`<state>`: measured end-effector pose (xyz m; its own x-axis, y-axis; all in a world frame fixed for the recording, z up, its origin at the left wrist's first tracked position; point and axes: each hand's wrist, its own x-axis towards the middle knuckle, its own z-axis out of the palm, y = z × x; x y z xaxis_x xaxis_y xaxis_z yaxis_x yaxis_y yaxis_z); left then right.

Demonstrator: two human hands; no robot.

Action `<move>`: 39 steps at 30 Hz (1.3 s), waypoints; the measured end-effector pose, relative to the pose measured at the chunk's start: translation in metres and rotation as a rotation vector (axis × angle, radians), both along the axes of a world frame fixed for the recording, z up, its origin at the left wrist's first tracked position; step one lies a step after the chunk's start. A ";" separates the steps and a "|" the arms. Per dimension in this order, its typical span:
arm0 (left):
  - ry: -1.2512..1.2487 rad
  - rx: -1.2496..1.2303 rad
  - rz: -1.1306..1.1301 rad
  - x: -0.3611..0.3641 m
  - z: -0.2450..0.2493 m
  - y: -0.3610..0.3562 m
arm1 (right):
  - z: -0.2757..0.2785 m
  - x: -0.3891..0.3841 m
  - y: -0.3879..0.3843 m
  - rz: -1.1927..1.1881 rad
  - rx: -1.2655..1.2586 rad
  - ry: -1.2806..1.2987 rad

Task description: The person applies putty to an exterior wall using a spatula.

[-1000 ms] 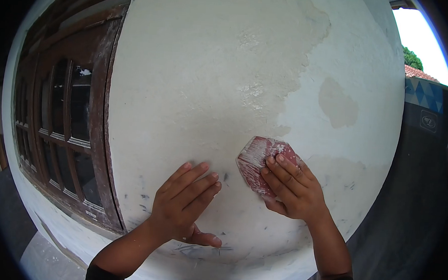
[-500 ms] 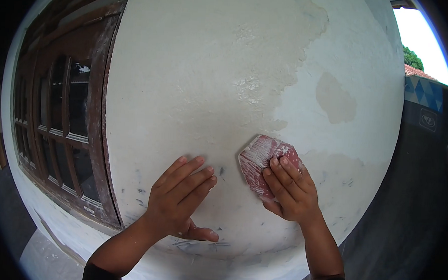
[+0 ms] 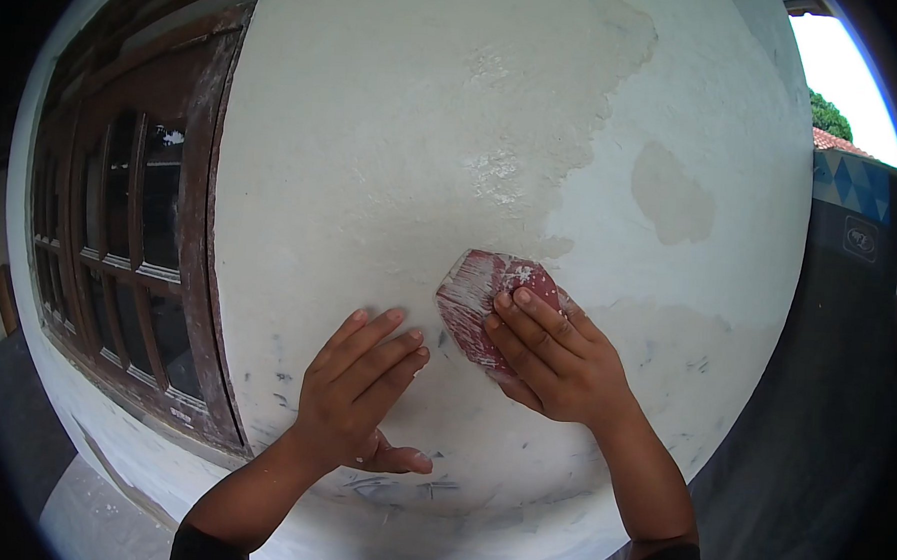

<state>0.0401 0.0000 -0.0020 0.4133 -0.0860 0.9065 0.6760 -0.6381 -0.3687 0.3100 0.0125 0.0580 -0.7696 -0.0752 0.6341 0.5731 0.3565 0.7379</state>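
A flat dark-red putty spreader (image 3: 498,300), streaked and spotted with white filler, lies against the pale wall (image 3: 396,108). My right hand (image 3: 560,360) grips its lower right part, fingers stretched over the near face and the thumb tucked low behind. To the left, my left hand (image 3: 363,396) rests at the wall with nothing in it, fingers pointing up and thumb stuck out to the right. Above the spreader, the wall has a glossy, rough patch of filler (image 3: 498,172).
A brown wooden window frame (image 3: 221,220) with dark panes borders the wall at left. Beige filler patches (image 3: 672,195) and dark scuffs mark the wall. Beyond its right edge hangs a dark sheet (image 3: 805,376) with a blue patterned band (image 3: 853,185).
My right hand has slid the putty spreader left and slightly up along the wall. My left hand stays nearly where it was.
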 end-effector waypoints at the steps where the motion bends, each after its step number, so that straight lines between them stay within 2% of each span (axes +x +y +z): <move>1: -0.007 -0.005 0.002 -0.002 -0.002 -0.001 | -0.001 0.003 -0.002 -0.033 -0.024 -0.018; 4: -0.026 -0.002 0.001 -0.007 -0.003 -0.001 | -0.011 0.024 -0.004 -0.035 0.009 -0.009; 11: -0.016 -0.001 0.020 0.005 0.005 -0.001 | 0.004 0.000 0.000 -0.013 0.008 -0.044; 13: -0.022 0.009 0.018 0.002 0.005 -0.002 | -0.002 0.013 -0.006 -0.074 0.002 -0.008; 16: -0.039 0.011 0.012 0.000 0.001 -0.002 | -0.015 0.032 -0.006 -0.019 -0.034 0.066; 19: -0.020 0.001 0.021 0.005 0.003 -0.003 | -0.009 0.018 -0.009 -0.034 0.031 0.054; 22: -0.013 0.012 0.027 0.011 0.007 -0.002 | -0.006 0.010 -0.006 -0.027 -0.011 0.032; 25: -0.016 0.006 0.013 0.009 0.001 -0.003 | -0.022 0.032 -0.012 -0.051 -0.063 0.073; 28: -0.016 0.010 0.010 0.012 0.005 -0.001 | -0.027 0.039 -0.009 -0.020 -0.013 0.144; 32: -0.022 0.032 0.015 0.022 0.016 0.000 | -0.015 0.026 -0.006 -0.013 0.005 0.117; 35: -0.047 0.029 -0.011 0.021 0.008 -0.001 | -0.022 0.035 -0.009 -0.067 -0.024 0.103; 39: -0.044 -0.011 -0.020 0.027 0.002 -0.001 | -0.026 0.038 -0.011 -0.017 0.005 0.123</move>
<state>0.0666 -0.0011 0.0003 0.3714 -0.0839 0.9247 0.6787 -0.6551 -0.3320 0.3478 0.0013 0.0317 -0.6872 -0.0663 0.7234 0.6652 0.3428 0.6633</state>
